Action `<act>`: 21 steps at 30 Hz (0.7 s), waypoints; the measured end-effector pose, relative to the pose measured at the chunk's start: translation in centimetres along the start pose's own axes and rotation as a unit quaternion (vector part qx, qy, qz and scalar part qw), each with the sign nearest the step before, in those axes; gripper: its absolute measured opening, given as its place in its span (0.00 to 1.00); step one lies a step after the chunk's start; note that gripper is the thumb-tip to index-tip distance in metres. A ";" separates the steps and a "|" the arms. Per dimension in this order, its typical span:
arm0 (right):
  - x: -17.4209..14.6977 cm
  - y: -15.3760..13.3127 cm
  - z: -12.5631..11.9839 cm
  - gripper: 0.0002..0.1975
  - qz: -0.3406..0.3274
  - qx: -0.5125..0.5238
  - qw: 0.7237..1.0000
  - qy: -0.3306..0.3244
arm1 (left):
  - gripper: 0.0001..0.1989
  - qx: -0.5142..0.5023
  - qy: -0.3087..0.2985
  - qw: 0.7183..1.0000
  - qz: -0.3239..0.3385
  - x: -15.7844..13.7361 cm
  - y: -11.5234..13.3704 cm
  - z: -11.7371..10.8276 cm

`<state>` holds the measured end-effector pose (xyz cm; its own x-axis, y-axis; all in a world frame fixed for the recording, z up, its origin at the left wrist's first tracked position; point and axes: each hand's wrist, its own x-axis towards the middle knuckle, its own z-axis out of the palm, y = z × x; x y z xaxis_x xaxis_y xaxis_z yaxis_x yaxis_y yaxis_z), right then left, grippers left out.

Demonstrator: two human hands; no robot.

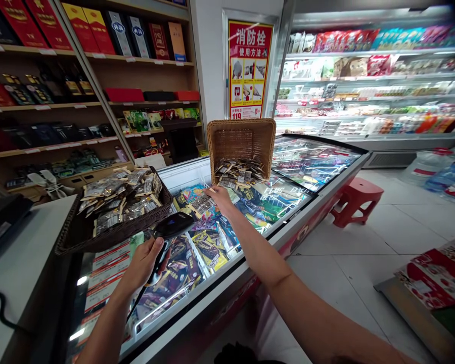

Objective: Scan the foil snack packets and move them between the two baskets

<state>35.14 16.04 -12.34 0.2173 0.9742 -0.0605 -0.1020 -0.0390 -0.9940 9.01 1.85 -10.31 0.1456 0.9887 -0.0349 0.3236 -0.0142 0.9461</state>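
Note:
In the head view, my left hand [143, 260] is wrapped round the handle of a black barcode scanner [174, 224], whose cable hangs below. My right hand [220, 197] pinches a small snack packet [202, 206] in front of the scanner's head. Just beyond that hand, a tan wicker basket [233, 141] is tipped toward me, with several small packets [242, 172] along its lower side. To the left, a dark brown wicker basket [109, 243] holds a heap of similar packets [117, 189].
Both baskets rest on a glass-topped chest freezer [296, 202] full of wrapped goods. A white counter [30, 253] borders it at left. Shelves of boxes [117, 35] rise behind. At right are a red stool [358, 199], water bottles [426, 167] and a chilled display [371, 96].

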 end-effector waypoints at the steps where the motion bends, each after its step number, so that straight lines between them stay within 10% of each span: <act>1: 0.0 -0.1 0.1 0.23 0.000 0.005 1.000 0.001 | 0.36 0.001 -0.001 1.000 0.000 0.0 0.0 0.0; 12: 1.2 -1.3 -0.1 0.06 0.090 0.184 0.973 0.105 | 0.30 -0.101 0.182 0.978 0.017 1.2 -2.1 -0.6; 21: 7.6 -9.1 -5.5 0.07 -0.053 0.186 0.953 0.235 | 0.37 -0.165 0.258 0.951 -0.040 1.7 -0.3 -2.1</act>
<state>43.10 22.56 -4.22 0.6472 0.7578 -0.0831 -0.3736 0.2202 -0.9011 7.23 3.87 -10.00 -0.3726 0.9276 -0.0283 -0.0095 0.0267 0.9996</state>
